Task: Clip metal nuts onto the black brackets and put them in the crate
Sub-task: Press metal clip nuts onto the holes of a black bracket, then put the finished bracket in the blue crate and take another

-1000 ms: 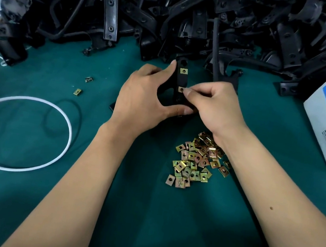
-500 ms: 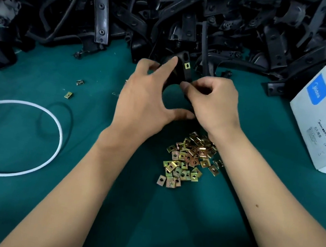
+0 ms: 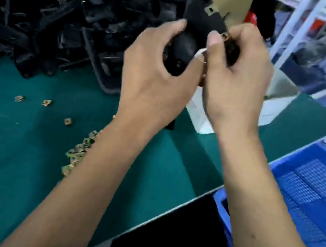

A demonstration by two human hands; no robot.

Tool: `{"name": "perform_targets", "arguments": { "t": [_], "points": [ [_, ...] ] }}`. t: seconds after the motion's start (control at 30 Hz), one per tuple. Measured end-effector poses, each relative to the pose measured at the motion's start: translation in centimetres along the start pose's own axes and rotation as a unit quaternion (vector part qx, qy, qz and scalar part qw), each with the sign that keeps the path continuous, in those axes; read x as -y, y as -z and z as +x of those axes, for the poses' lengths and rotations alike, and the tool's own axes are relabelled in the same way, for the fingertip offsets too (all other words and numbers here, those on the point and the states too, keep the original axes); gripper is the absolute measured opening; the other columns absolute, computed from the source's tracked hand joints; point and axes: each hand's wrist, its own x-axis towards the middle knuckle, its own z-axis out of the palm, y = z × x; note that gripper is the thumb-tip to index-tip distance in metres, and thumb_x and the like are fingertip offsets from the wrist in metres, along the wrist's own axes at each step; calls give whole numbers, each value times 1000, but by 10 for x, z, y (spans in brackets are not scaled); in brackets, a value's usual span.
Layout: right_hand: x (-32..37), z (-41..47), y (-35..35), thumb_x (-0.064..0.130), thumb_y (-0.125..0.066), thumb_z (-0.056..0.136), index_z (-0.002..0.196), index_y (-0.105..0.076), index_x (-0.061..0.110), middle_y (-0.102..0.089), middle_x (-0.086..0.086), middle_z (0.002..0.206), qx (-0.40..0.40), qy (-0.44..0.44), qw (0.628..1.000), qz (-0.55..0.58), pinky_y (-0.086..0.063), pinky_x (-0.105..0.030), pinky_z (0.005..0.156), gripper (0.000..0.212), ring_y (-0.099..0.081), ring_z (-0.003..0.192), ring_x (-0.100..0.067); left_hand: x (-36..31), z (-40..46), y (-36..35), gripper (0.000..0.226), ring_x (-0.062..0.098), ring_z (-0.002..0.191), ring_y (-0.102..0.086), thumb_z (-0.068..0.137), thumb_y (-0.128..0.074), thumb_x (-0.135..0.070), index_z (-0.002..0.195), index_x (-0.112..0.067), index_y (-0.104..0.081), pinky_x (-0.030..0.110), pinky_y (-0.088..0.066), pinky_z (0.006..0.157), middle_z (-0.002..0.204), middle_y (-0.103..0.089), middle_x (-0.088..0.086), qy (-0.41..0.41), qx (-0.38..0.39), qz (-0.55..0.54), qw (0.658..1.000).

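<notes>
- Green matting covers the counter (image 3: 9, 161) of a workshop bench, with white shelving blurred in the background at right.
- Nearest on the right, a blue crate (image 3: 319, 194) sits beside the counter edge; the part of its mesh floor that shows holds nothing, the rest is out of frame.
- Loose brass-coloured nuts (image 3: 78, 152) lie heaped on the matting by the left forearm, a few strays well apart to the left.
- Above the counter, both hands hold one black bracket (image 3: 197, 24) raised clear of the surface.
- Left hand (image 3: 155, 74) curls round the bracket's lower body, thumb and fingers wrapped on it.
- Right hand (image 3: 237, 80) grips the bracket's right side, thumb pressed beside a clipped nut (image 3: 225, 36); another nut shows near the top edge.
- Judged from the grip, the final seating check is in hand: each clip should sit fully home and square over its hole before the part swings right to the crate.
- A firm left-hand hold would keep the bracket from twisting under thumb pressure.
- Behind the hands stands a white box (image 3: 268, 111); its contents are hidden.
- Farthest back, a large pile of brackets (image 3: 56, 17) awaits, with a cardboard carton behind it.
</notes>
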Motion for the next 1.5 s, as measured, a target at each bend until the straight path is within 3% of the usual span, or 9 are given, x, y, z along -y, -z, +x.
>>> {"name": "perform_targets", "arguments": {
  "t": [0.13,0.3,0.47,0.63,0.83,1.07,1.23,1.33,1.5],
  "points": [
    [-65,7,115,32,-62,93,85,-63,18,-73,-12,84,-110,-95,989,30,-56,-54,81,16,-69,80,-33,-65,-27,-94,55,26,113,-63,84,-72,-33,134,-12,-63,35,-50,99,122,-66,7,-85,188,-42,977],
    [-156,-54,210,16,-58,103,78,-65,16,-70,6,61,-210,-306,921,116,-52,-24,57,26,-63,55,-10,-82,-99,-202,54,33,115,-60,85,-71,-41,133,-20,-56,44,-52,96,126,-58,10,-114,418,2,901],
    [-254,-148,241,13,-60,103,88,-69,1,-72,-2,59,-231,-535,809,72,-50,-22,49,21,-66,48,-11,-31,-185,-269,68,34,132,-52,89,-72,-50,143,-18,-49,44,-45,109,139,-53,15,-5,608,50,792],
    [-325,-229,246,31,-62,102,97,-77,1,-75,-24,97,-57,-640,746,-174,-56,-47,84,34,-71,92,-40,21,-225,-281,86,35,144,-41,89,-65,-65,157,-23,-33,43,-38,116,156,-40,14,46,699,113,705],
    [-343,-262,240,45,-64,97,113,-69,1,-72,-21,107,87,-667,684,-282,-55,-42,90,47,-67,104,-40,31,-211,-278,57,33,125,-55,91,-66,-59,134,-23,-56,45,-47,105,129,-54,10,27,670,114,733],
    [-285,-154,218,23,-67,92,102,-78,12,-77,-15,100,-42,-493,829,-261,-53,-37,84,20,-70,102,-35,-24,-160,-268,45,28,124,-57,95,-69,-41,134,-19,-63,40,-46,105,131,-61,8,-67,548,63,831],
    [-175,-32,207,29,-52,75,73,-62,24,-56,14,63,-130,-277,935,-180,-39,-25,59,11,-50,60,-4,-84,-92,-229,26,14,86,-66,91,-70,-32,116,-22,-73,36,-54,84,109,-71,-3,-157,346,-75,922],
    [-110,16,184,27,-58,78,82,-68,27,-63,15,68,-130,-171,962,-171,-45,-21,64,11,-59,70,-3,-94,-47,-185,17,-6,66,-54,92,-68,-24,107,-17,-75,21,-45,65,97,-72,-7,-151,235,-169,945],
    [-34,41,92,22,-64,86,86,-77,16,-74,7,78,-29,-50,992,-112,-57,-34,74,14,-70,77,-9,-55,-1,-92,13,2,76,-61,96,-61,-13,91,-10,-73,19,-43,63,85,-69,-9,-109,71,-195,972]
  ]
}}
